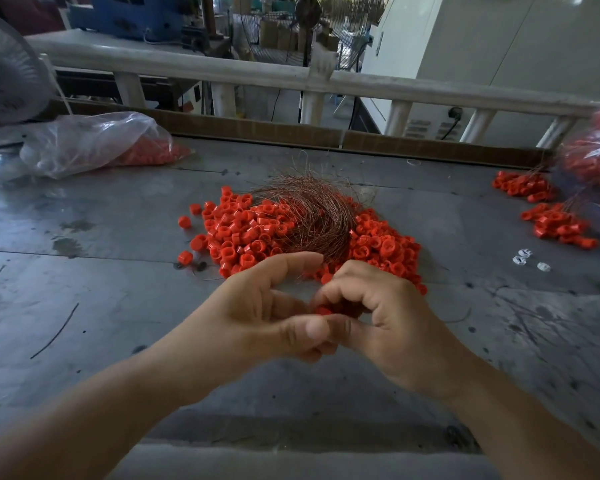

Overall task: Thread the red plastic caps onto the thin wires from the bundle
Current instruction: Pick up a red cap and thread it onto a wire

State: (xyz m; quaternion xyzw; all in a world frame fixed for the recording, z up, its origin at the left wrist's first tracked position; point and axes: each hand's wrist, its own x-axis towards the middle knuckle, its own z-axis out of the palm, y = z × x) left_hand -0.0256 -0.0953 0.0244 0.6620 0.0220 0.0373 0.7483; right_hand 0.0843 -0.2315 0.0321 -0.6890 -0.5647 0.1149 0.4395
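Note:
A heap of red plastic caps (243,237) lies in the middle of the grey table (84,306). A curved bundle of thin copper-coloured wires (312,209) rests on top of the heap. My left hand (257,317) and my right hand (378,310) meet just in front of the heap, fingertips together. A red cap (323,310) is pinched between the fingers of both hands, mostly hidden. My left index finger arches over toward the wire bundle. No wire can be made out in my fingers.
A clear plastic bag with red caps (94,143) lies at the back left beside a fan (4,71). Strings of red caps on wires (555,223) lie at the right, near another bag (596,157). A white railing (291,81) runs behind the table.

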